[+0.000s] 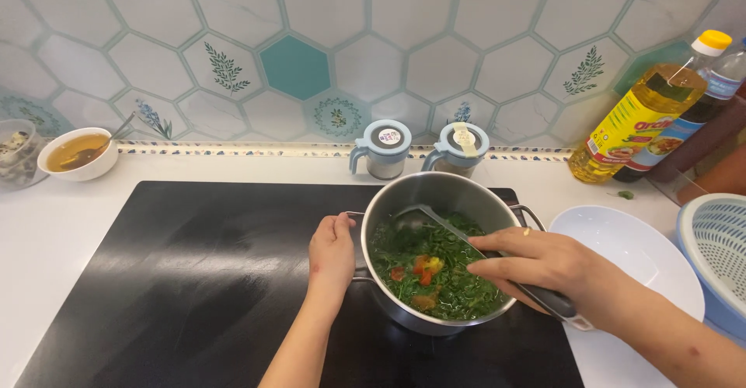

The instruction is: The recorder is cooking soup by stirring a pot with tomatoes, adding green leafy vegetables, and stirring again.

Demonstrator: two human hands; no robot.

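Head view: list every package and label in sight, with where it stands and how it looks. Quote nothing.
Oil bottle: far right against the tiled wall, leaning; clear plastic, golden oil, yellow cap, yellow-green-red label.
Dark bottle: right behind it; dark liquid, blue-white label.
Two condiment jars: behind the pot; pale blue lids, each with a small pale sticker on top.

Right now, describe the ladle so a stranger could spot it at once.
Find the black cooktop and the steel pot of greens on it. The ladle slants across that pot, bowl at the far rim, dark handle in the right hand: the only utensil there.
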